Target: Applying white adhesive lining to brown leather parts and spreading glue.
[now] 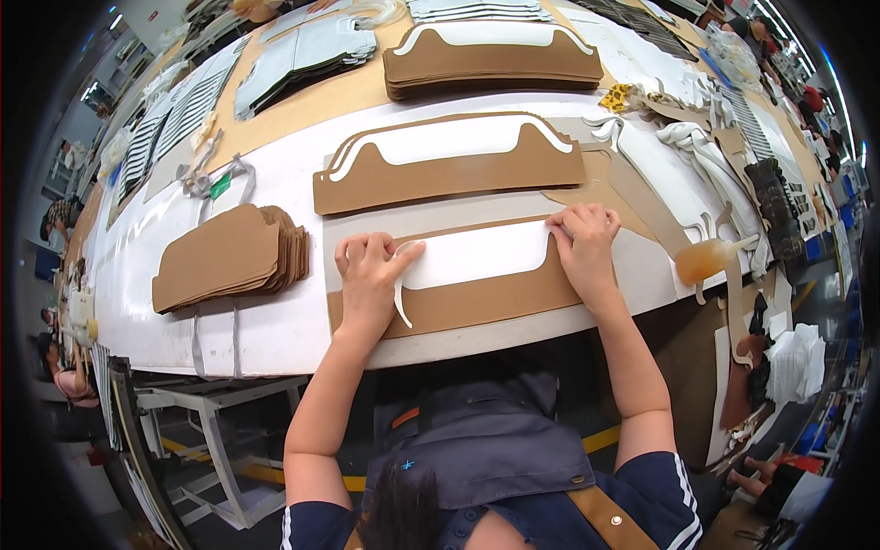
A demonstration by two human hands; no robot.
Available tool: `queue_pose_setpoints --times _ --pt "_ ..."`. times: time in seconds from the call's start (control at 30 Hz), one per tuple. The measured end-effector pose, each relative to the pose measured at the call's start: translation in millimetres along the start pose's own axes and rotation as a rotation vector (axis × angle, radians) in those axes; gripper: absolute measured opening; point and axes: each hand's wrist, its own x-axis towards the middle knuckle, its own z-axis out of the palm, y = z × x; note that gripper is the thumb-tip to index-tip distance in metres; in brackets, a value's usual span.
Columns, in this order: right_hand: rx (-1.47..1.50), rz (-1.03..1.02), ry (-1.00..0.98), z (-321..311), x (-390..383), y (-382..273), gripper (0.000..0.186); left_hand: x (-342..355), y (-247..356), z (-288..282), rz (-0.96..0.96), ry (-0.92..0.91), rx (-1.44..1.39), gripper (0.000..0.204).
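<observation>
Right in front of me a flat brown panel [513, 299] lies on a grey board at the table's near edge. On top of it is a white shaped sheet [481, 258] with a straight upper edge and a thin curved tail at its left end. My left hand [368, 273] has its fingers curled and its thumb along the sheet's upper left end. At the upper right end, my right hand [584, 240] pinches the sheet's edge, fingers bent. Just beyond lies a stack of brown panels [449, 170] topped with a similar white sheet [445, 139].
Left of me sits a pile of smaller brown pieces [220, 258]. Farther back is another brown stack [495, 69] with a white sheet. To the right are loose white strips [655, 165] and a bottle of amber liquid [704, 263]. Grey panels [302, 60] lie at the far left.
</observation>
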Motion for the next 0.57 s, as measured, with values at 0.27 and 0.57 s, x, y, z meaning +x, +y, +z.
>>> queue_pose_setpoints --times 0.27,0.57 --pt "-0.069 0.014 -0.033 -2 0 3 0.020 2 1 -5 -0.018 -0.041 -0.037 0.044" --pt "-0.055 0.278 -0.221 -33 0 20 0.057 20 5 -45 -0.085 -0.238 -0.431 0.100"
